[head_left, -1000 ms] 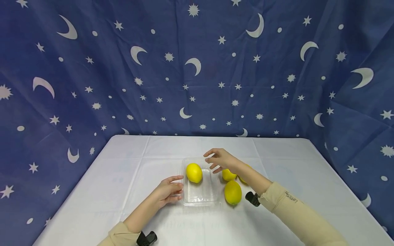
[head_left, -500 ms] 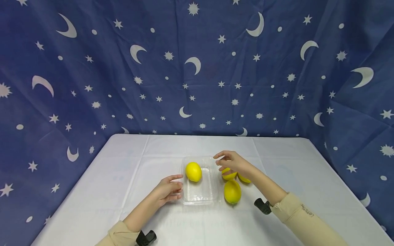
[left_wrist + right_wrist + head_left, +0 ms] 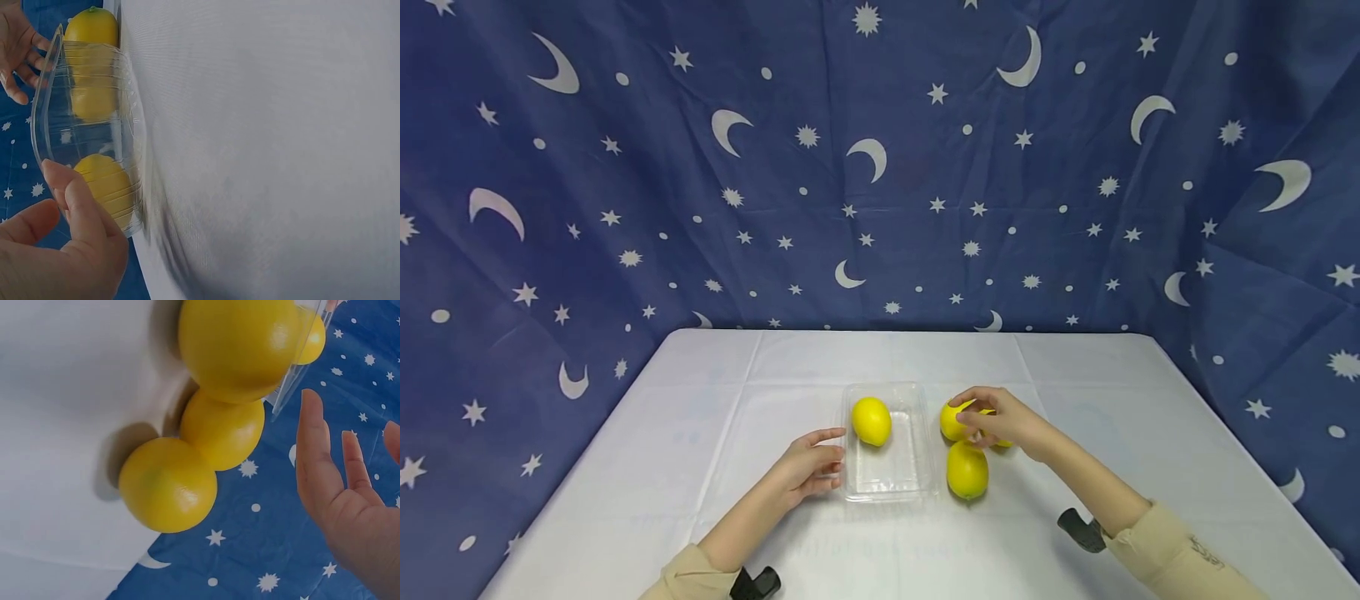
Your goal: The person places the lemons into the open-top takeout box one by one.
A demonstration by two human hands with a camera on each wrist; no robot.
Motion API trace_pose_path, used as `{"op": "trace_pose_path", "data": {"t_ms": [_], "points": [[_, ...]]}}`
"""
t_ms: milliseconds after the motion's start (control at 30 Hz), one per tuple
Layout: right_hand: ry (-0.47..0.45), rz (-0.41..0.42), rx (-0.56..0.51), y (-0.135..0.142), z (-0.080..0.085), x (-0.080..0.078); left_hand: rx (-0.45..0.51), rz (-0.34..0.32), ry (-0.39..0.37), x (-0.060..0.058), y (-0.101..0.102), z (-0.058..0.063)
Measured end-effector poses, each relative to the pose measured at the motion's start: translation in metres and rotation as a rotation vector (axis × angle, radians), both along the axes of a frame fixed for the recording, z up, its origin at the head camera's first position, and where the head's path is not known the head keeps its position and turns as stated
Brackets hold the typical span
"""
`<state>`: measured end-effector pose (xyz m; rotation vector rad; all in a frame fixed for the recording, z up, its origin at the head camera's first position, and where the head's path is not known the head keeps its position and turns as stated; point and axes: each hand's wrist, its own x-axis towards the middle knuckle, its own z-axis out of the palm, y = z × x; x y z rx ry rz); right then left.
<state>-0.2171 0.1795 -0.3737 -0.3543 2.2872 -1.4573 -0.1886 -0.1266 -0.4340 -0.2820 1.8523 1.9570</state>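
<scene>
A yellow lemon (image 3: 871, 421) lies in the back left part of a clear plastic tray (image 3: 887, 483). My left hand (image 3: 808, 468) rests its relaxed fingers at the tray's left side; in the left wrist view the fingertips (image 3: 55, 172) meet the clear rim. Right of the tray, three more lemons sit close together: a front one (image 3: 967, 472), a back left one (image 3: 951, 423) and a back right one (image 3: 167, 484), mostly hidden in the head view. Above these, my right hand (image 3: 1003, 421) hovers with loosely bent fingers. The right wrist view shows it apart from them, holding nothing.
A white cloth covers the table (image 3: 760, 367). Behind it hangs a blue curtain (image 3: 925, 167) with moons and stars. Black wrist cameras are strapped to both wrists, the left one (image 3: 756, 583) low over the cloth.
My right hand has moved from over the tray, rightward and toward me, to above the loose lemons. The left hand and the tray have stayed in place.
</scene>
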Motion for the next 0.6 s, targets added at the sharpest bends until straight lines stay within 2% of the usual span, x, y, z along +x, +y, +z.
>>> {"op": "trace_pose_path", "data": {"t_ms": [367, 600], "points": [[0.058, -0.043, 0.107, 0.012, -0.004, 0.011, -0.01, -0.01, 0.023, 0.002, -0.004, 0.002], [0.051, -0.024, 0.127, 0.021, -0.014, 0.017, -0.014, -0.014, 0.026, 0.002, -0.004, 0.0]]}}
